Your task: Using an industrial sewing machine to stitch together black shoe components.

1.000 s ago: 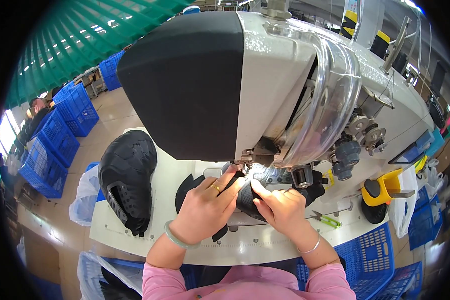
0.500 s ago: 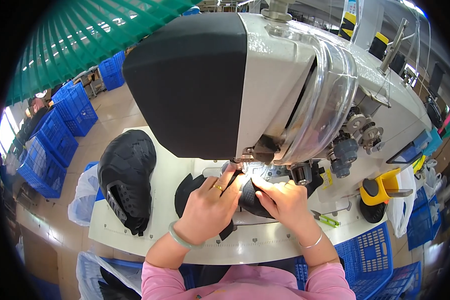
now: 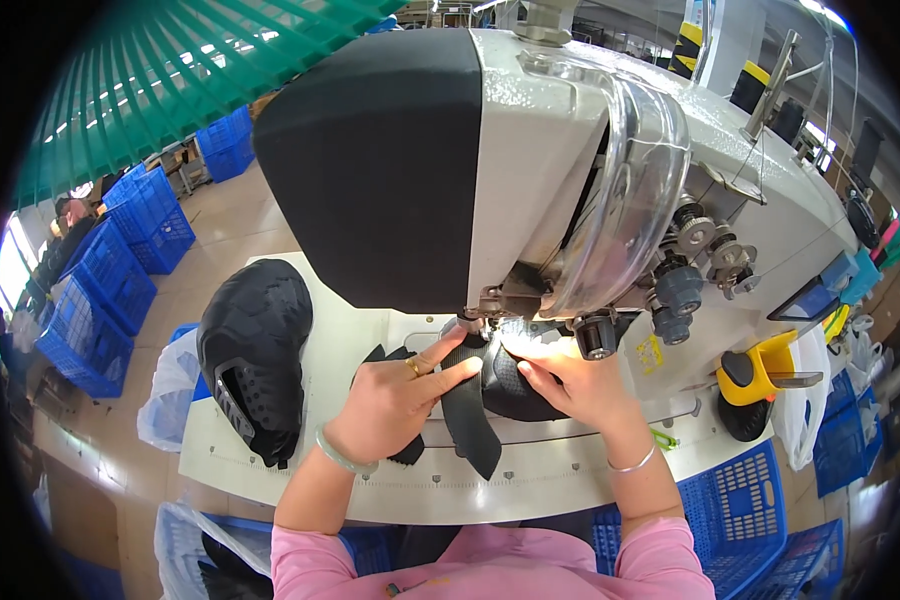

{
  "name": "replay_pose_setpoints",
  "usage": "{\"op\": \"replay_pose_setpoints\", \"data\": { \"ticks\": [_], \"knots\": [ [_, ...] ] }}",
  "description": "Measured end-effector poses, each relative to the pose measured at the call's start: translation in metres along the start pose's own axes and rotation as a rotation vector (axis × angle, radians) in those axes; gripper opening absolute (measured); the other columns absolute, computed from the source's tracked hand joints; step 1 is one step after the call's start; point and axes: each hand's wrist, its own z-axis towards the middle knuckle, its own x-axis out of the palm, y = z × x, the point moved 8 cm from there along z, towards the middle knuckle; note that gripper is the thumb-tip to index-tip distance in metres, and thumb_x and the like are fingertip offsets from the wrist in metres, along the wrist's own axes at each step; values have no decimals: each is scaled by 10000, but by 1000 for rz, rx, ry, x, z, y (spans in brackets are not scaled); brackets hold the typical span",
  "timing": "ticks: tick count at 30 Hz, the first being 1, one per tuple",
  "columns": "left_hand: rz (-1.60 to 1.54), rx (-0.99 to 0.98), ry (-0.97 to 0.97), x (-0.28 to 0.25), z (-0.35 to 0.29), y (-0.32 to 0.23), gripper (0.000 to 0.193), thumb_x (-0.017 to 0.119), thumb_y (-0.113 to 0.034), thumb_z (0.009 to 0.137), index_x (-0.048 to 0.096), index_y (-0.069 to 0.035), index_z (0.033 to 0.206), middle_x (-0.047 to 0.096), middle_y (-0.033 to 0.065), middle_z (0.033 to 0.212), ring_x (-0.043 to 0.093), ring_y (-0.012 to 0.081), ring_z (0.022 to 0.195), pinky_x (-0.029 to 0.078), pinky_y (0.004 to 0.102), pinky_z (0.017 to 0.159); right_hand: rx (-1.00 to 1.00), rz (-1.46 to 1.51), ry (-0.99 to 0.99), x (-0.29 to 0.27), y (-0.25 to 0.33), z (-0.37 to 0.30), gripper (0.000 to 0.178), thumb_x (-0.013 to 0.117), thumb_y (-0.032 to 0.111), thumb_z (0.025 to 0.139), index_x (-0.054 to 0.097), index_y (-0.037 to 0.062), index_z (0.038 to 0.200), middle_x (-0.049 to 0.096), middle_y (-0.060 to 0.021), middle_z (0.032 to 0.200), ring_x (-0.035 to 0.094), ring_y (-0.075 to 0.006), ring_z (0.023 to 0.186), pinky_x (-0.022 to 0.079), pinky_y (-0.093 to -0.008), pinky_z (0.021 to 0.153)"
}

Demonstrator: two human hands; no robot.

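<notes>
Black, textured fabric (image 3: 513,393) and a dark, pointed strip (image 3: 469,428) lie under hands (image 3: 382,408) with thumbs and forefingers parted.

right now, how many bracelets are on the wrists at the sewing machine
2: a pale green bangle just behind the left hand, and a thin silver bangle just behind the right hand. None seems hidden.

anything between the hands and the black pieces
Nothing visible: the left hand rests on the black strip and the right hand on the curved black piece. The sewing machine stands beyond both hands.
</notes>
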Motion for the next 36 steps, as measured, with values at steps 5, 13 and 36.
{"op": "replay_pose_setpoints", "data": {
  "ticks": [5,13,36],
  "knots": [
    [229,77,27,-3,0,-14,529,602,21,649,694,-165,1135,607,130,1316,490,136,454,455,269,470,-2,19,15,-9,7,10,74,726,204,814,734,134,836,599,-60,649,574,-259,578,442,-370,576],
    [292,79,41,2,2,-28,511,610,12,669,680,-127,1156,607,219,1275,487,141,467,452,262,486,-63,29,9,-5,-6,10,116,720,195,820,717,122,910,617,-64,678,587,-265,610,456,-379,614],
    [-132,-157,-252,-4,15,-3,310,661,55,674,707,-32,968,697,94,878,645,268,756,529,325,681,-172,147,-132,13,7,-21,586,585,56,510,717,130,1077,659,-25,1100,524,-256,942,321,-418,733]
  ]
}}
